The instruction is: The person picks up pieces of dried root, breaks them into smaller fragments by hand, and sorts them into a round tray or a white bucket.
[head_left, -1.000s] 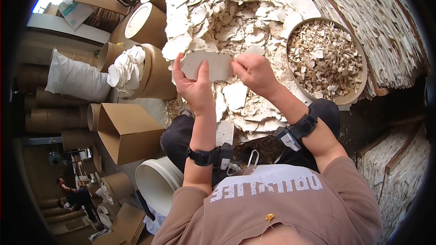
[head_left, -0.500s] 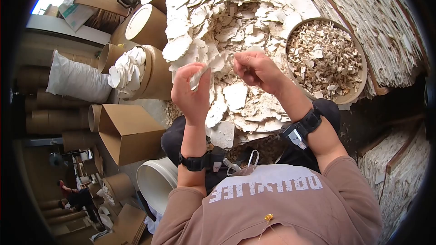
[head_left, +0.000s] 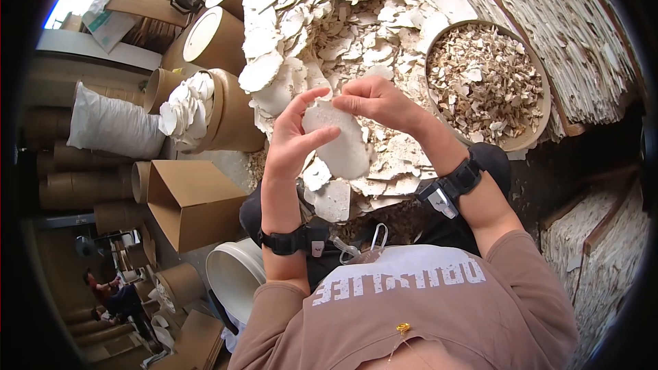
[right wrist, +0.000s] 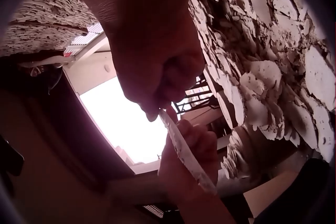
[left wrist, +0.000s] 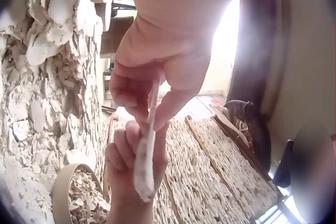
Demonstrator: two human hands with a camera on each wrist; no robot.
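Observation:
A flat whitish piece (head_left: pixel 337 142) is held between both hands over the heap of similar flakes (head_left: pixel 274 89). My left hand (head_left: pixel 291 138) pinches it, thumb across its near face. At its upper edge the fingertips of my right hand (head_left: pixel 384 104) pinch, the other fingers curled. The left wrist view shows the piece (left wrist: pixel 146 155) edge-on, below my left hand (left wrist: pixel 163 61). In the right wrist view the thin piece (right wrist: pixel 186 153) slants down from the fingertips of my right hand (right wrist: pixel 160 77).
A round tub (head_left: pixel 541 120) of small broken chips stands right of the heap. Stacked layered sheets (head_left: pixel 548 34) fill the upper right. To the left are a drum (head_left: pixel 236 120) with white flakes, a cardboard box (head_left: pixel 195 199) and a white bucket (head_left: pixel 233 270). Another person is at the lower left.
The piece has turned from lying crosswise, through edge-on, to its broad face hanging downward. My left hand has shifted and the right hand is back at the piece's edge.

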